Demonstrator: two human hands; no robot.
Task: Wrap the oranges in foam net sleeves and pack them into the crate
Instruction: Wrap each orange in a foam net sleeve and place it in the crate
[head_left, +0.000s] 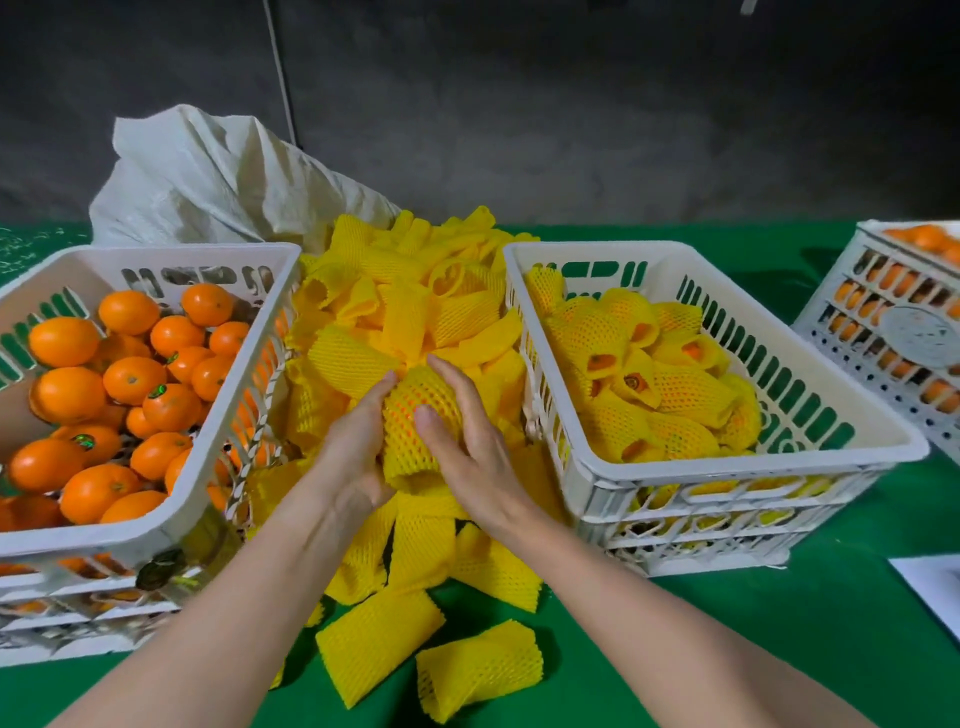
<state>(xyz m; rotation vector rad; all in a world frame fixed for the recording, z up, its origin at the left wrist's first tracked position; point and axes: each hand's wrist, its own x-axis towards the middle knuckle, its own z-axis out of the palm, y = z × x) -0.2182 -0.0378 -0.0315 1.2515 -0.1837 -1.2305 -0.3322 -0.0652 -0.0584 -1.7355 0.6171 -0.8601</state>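
head view: the left hand (349, 446) and right hand (470, 441) both clasp a round orange inside a yellow foam net sleeve (420, 426), held over the loose sleeve pile (415, 322). sleeving looks nearly finished; next it likely goes right, into the white slatted plastic crate (753, 457) of wrapped fruit. three crates show; about twenty bare oranges (132, 379) wait at left.

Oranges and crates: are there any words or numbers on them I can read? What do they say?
No text here can be read.
Small dark stickers on some oranges: shiny, print too small to read.
Round grey label on the far-right crate: blurred, nothing legible.
Faint marks on the green table cover, far left: too blurred to read.
White paper at the right edge: no print visible.
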